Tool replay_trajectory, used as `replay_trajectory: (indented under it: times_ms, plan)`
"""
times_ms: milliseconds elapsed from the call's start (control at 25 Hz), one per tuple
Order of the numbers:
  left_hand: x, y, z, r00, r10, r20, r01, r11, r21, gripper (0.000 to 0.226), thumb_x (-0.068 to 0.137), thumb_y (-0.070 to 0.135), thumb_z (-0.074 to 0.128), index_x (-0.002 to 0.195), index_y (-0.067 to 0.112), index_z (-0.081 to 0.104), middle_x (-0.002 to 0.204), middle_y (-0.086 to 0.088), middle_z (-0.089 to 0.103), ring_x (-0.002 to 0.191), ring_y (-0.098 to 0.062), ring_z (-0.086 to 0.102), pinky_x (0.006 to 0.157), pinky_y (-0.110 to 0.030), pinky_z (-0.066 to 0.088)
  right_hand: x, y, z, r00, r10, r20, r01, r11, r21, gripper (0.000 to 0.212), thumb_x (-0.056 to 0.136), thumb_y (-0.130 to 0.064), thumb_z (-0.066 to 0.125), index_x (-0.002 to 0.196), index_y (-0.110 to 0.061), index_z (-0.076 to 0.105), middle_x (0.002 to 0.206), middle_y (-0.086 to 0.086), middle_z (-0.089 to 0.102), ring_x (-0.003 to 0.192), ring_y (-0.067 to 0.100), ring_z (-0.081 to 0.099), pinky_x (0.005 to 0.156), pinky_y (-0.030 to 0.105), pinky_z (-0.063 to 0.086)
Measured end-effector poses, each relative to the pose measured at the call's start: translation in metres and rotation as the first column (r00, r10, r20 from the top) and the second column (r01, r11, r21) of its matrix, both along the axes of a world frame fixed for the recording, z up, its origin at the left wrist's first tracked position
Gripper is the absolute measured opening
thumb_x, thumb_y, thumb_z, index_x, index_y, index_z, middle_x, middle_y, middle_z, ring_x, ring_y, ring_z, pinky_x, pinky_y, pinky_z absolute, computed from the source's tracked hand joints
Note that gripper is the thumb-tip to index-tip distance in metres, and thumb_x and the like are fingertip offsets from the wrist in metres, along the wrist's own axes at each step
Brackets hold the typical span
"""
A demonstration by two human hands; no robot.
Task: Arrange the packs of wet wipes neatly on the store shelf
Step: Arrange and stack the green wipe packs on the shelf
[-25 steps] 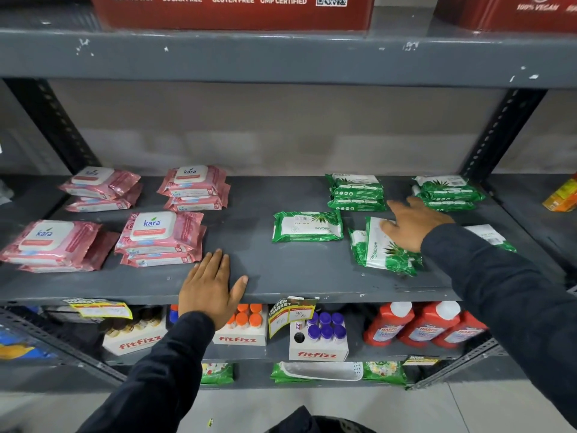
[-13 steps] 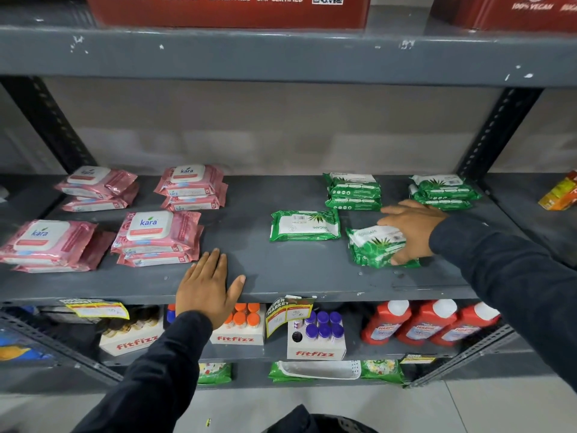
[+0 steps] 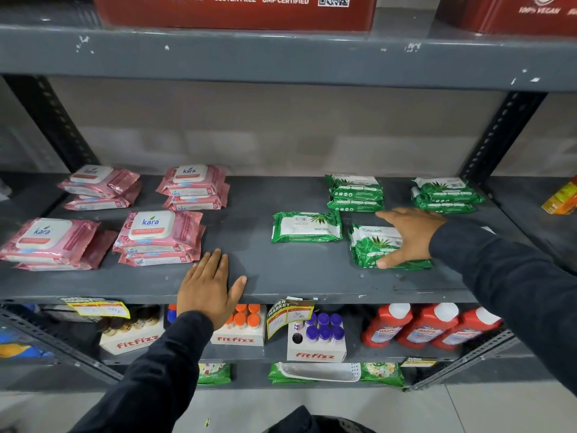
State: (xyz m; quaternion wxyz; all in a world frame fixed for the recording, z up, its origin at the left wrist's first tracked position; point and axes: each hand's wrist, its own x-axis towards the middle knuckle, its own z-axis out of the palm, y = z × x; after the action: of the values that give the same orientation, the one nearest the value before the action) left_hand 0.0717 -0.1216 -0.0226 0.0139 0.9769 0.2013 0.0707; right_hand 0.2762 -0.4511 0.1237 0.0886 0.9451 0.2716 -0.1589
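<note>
On the grey shelf (image 3: 281, 276), pink Kara wipe packs lie in several small stacks at the left: a front stack (image 3: 159, 237), a front-left stack (image 3: 46, 242), and two rear stacks (image 3: 193, 187) (image 3: 100, 187). Green Origami packs lie at the right: a single flat pack (image 3: 306, 227), a rear stack (image 3: 354, 193) and a far-right stack (image 3: 445, 195). My right hand (image 3: 409, 235) lies over a front green stack (image 3: 371, 245), fingers wrapped on its right side. My left hand (image 3: 209, 289) rests flat on the shelf's front edge, holding nothing.
Fitfizz boxes (image 3: 315, 342) with orange and purple caps and red bottles (image 3: 418, 328) fill the shelf below. Red cartons (image 3: 234, 10) stand on the shelf above. Black perforated uprights (image 3: 499, 135) frame the bay. A price tag (image 3: 290, 312) hangs from the front edge.
My right hand has laid the tilted green pack flat on the front stack and now grips that stack from its right side. My left hand has stayed on the shelf edge.
</note>
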Motion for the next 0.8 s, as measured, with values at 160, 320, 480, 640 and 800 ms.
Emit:
replay_trajectory:
  times_ms: [160, 320, 480, 640, 800]
  plan:
    - [0.000, 0.000, 0.001, 1.000, -0.006, -0.001, 0.006, 1.000, 0.004, 0.082, 0.088, 0.065, 0.008, 0.141, 0.010, 0.039, 0.150, -0.009, 0.035, 0.138, -0.026, 0.030, 0.113, -0.041, 0.025, 0.002, 0.042, 0.005, 0.994, 0.100, 0.039, -0.105, 0.978, 0.182, 0.098, 0.074, -0.063, 0.066, 0.152, -0.027, 0.018, 0.159, 0.005, 0.023, 0.144, 0.029, 0.025, 0.115, 0.048, 0.028]
    - [0.000, 0.000, 0.003, 1.000, -0.016, -0.003, 0.016, 1.000, -0.001, 0.080, 0.089, 0.064, 0.010, 0.141, 0.009, 0.038, 0.150, -0.009, 0.034, 0.139, -0.026, 0.028, 0.113, -0.040, 0.024, 0.007, 0.104, -0.015, 0.974, 0.216, 0.068, -0.223, 0.968, 0.115, 0.088, 0.079, -0.050, 0.068, 0.151, -0.022, 0.025, 0.157, 0.006, 0.029, 0.142, 0.029, 0.030, 0.114, 0.044, 0.031]
    - [0.000, 0.001, 0.006, 1.000, -0.027, -0.013, 0.027, 1.000, -0.014, 0.081, 0.088, 0.064, 0.008, 0.144, 0.010, 0.032, 0.153, -0.008, 0.028, 0.141, -0.024, 0.023, 0.115, -0.038, 0.019, 0.012, 0.146, -0.036, 0.971, 0.235, 0.055, -0.237, 0.971, 0.039, 0.082, 0.078, -0.040, 0.069, 0.147, -0.015, 0.032, 0.151, 0.010, 0.039, 0.136, 0.031, 0.039, 0.109, 0.043, 0.039]
    - [0.000, 0.001, 0.006, 0.999, -0.038, -0.018, 0.038, 0.999, -0.021, 0.081, 0.088, 0.064, 0.007, 0.146, 0.011, 0.026, 0.155, -0.007, 0.023, 0.142, -0.023, 0.018, 0.116, -0.037, 0.015, 0.014, 0.159, -0.050, 0.985, 0.170, -0.032, -0.169, 0.985, 0.020, 0.089, 0.074, -0.032, 0.073, 0.148, -0.011, 0.027, 0.149, 0.012, 0.040, 0.133, 0.031, 0.043, 0.107, 0.041, 0.042]
    - [0.000, 0.001, 0.006, 0.999, -0.044, -0.004, 0.043, 0.999, -0.021, 0.081, 0.088, 0.064, 0.008, 0.146, 0.011, 0.026, 0.155, -0.007, 0.023, 0.142, -0.023, 0.018, 0.116, -0.037, 0.014, 0.012, 0.155, -0.043, 0.991, 0.127, -0.034, -0.122, 0.985, 0.123, 0.098, 0.073, -0.029, 0.075, 0.152, -0.016, 0.019, 0.155, 0.008, 0.032, 0.138, 0.029, 0.037, 0.109, 0.037, 0.039]
